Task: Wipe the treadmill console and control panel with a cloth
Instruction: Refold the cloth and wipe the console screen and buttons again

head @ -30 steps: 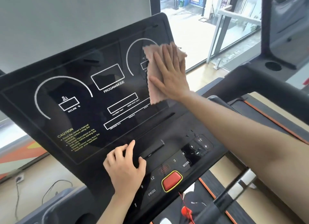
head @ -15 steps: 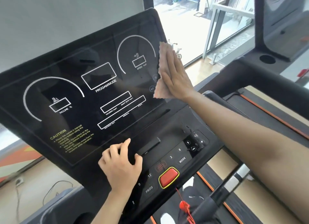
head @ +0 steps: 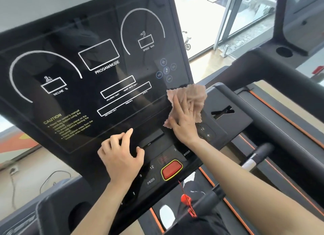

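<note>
Pink cloth (head: 190,101), one, flattened under right hand (head: 184,122), left hand (head: 121,154) splayed on console (head: 70,94), two hands

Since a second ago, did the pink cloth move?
Yes. The cloth slid down from beside the speed dial to the display's lower right corner.

The console (head: 84,87) is glossy black with white line arcs, boxes and lettering; its caution text (head: 67,124) is yellow, and the round icons (head: 165,70) are pale blue. The cloth (head: 190,101) is dusty pink, crinkled. The stop button (head: 171,170) is red, rimmed yellow, with a red clip (head: 186,200) dangling below. Orange stripes edge the dark belt (head: 280,122).
</note>
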Available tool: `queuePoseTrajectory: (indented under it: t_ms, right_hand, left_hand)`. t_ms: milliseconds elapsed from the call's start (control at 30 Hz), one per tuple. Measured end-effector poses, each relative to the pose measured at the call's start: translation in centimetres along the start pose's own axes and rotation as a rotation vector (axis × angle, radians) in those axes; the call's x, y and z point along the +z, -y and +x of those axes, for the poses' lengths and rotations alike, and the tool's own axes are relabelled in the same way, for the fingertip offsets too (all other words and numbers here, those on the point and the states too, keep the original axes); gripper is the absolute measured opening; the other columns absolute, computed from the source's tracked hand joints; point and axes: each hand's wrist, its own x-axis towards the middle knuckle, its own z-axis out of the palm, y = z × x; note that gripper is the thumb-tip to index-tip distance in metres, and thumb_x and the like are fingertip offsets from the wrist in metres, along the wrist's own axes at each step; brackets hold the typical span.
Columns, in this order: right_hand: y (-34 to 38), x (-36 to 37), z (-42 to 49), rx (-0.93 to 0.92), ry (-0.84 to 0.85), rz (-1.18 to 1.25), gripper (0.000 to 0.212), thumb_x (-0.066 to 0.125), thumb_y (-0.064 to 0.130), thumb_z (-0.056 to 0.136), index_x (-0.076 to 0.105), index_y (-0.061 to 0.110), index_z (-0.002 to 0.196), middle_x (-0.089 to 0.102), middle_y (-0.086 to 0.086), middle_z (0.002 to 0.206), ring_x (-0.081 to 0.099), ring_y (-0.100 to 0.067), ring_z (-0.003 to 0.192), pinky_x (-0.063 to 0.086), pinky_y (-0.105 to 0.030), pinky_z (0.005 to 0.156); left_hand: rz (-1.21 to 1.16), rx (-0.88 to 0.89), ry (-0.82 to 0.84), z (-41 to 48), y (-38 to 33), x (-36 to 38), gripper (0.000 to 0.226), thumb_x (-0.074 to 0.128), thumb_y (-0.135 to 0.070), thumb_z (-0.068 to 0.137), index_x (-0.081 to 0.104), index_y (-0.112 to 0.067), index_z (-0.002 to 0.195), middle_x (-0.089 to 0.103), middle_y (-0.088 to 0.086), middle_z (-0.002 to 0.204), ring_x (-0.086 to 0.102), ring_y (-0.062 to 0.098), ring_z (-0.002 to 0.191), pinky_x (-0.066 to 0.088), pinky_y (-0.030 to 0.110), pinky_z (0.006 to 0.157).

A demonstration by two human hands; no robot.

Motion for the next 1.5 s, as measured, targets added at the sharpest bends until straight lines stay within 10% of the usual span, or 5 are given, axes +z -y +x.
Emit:
queuePoseTrajectory:
  t_ms: [300, 400, 600, 967, 1500]
  right_hand:
    - [1.1, -1.1, -1.6, -0.269, 0.047, 0.003, 0.059, 0.043, 0.012, 0.092, 0.049, 0.021, 0.149, 0.03, 0.003, 0.166, 0.021, -0.037, 0.153, 0.018, -0.045, 0.125]
    - [1.1, -2.9, -0.8, -0.153, -0.011, 0.296, 0.059, 0.044, -0.01, 0.089, 0.057, 0.015, 0.141, 0.045, 0.003, 0.154, 0.039, -0.012, 0.145, 0.041, -0.038, 0.116]
    - [-1.1, -5.8, 0.4, 0.05, -0.149, 0.482, 0.057, 0.042, -0.015, 0.092, 0.057, 0.014, 0.138, 0.06, -0.003, 0.134, 0.067, -0.016, 0.115, 0.057, -0.04, 0.098]
    - [-4.3, -5.2, -1.3, 0.124, -0.012, -0.168, 0.049, 0.069, 0.023, 0.091, 0.061, 0.016, 0.139, 0.049, -0.007, 0.152, 0.04, -0.027, 0.142, 0.038, -0.041, 0.118]
    - [-3.4, -4.1, -3.3, 0.174, 0.17, -0.383, 0.073, 0.058, 0.042, 0.098, 0.025, 0.024, 0.16, 0.013, -0.008, 0.17, 0.01, -0.033, 0.156, 0.017, -0.047, 0.128]
  left_hand:
    - [-0.018, 0.071, -0.037, 0.6, -1.1, -0.2, 0.055, 0.066, -0.033, 0.074, 0.067, -0.019, 0.127, 0.06, 0.005, 0.119, 0.049, 0.03, 0.109, 0.04, 0.05, 0.088]
    - [-0.115, 0.318, -0.083, 2.1, -3.9, -0.3, 0.047, 0.07, -0.026, 0.076, 0.07, -0.016, 0.122, 0.065, 0.006, 0.122, 0.054, 0.028, 0.114, 0.04, 0.046, 0.094]
    - [-0.063, 0.811, 0.142, 7.8, -9.9, 2.5, 0.049, 0.056, -0.024, 0.089, 0.063, -0.013, 0.137, 0.048, 0.015, 0.156, 0.038, 0.035, 0.148, 0.029, 0.051, 0.123]
    - [0.557, 1.112, 0.171, 12.0, -8.9, 6.4, 0.061, 0.012, -0.046, 0.111, -0.002, -0.02, 0.164, -0.021, 0.01, 0.169, -0.029, 0.029, 0.152, -0.03, 0.049, 0.12]
    - [0.332, 0.738, 0.284, 2.6, 4.8, -0.6, 0.053, 0.033, -0.038, 0.109, 0.033, -0.021, 0.16, 0.022, 0.001, 0.171, 0.013, 0.027, 0.16, 0.015, 0.051, 0.128]
